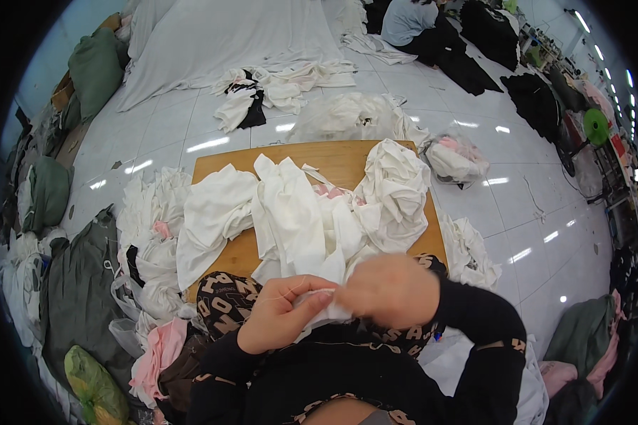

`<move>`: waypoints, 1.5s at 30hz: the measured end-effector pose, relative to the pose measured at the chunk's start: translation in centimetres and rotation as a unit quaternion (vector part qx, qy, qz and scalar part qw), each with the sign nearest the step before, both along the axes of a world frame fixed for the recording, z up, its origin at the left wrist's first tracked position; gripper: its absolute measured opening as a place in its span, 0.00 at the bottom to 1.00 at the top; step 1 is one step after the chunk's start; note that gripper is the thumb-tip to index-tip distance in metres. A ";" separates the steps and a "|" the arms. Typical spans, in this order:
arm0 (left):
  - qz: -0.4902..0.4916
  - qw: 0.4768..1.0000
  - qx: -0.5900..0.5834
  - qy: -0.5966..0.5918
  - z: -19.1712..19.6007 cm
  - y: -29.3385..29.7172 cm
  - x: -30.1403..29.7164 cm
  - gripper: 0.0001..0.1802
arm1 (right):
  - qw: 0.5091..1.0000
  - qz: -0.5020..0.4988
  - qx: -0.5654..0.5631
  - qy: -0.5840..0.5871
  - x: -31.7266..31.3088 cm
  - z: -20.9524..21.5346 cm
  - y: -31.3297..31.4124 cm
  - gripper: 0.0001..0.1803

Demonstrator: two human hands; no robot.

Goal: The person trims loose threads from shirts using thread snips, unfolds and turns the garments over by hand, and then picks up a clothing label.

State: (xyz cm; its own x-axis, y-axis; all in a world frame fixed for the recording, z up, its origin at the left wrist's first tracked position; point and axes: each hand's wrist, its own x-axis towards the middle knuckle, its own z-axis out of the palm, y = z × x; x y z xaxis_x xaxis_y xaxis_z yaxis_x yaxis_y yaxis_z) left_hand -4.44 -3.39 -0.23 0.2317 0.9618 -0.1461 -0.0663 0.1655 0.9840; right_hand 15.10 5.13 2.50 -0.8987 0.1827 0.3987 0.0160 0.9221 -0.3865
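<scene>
My left hand (280, 312) is closed in a pinch, thumb against fingers, on the edge of a white garment (287, 202) that stretches over the low wooden table before me. A fine pale thread shows by its fingers. Close beside it on the right, my right hand (397, 289) is smeared by motion. Its fingers and anything in them cannot be made out. On the table's left lies another white garment (216, 205), and a bunched white cloth heap (397, 191) sits at its right. Bits of pink show between the white pieces.
The wooden table (315, 154) stands over my knees. White cloth (152, 212) is piled to its left, a clear plastic bag (457, 157) at its far right. Green sacks (98, 71) line the left wall. A seated person (411, 28) is at the far right, near black garments.
</scene>
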 end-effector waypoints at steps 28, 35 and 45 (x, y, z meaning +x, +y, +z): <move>0.064 0.924 -0.039 -0.375 1.9 5.0 -4.9 0.13 | 0.802 -0.203 -0.557 0.070 3.7 -2.6 0.7 0.09; 0.411 0.851 0.320 -0.072 7.2 7.4 -12.8 0.12 | 0.795 -0.221 -0.559 0.082 4.7 -2.5 0.6 0.09; -0.193 0.772 0.349 0.495 1.8 6.6 -2.1 0.11 | 0.866 -0.197 -0.458 0.018 3.3 -1.1 0.1 0.11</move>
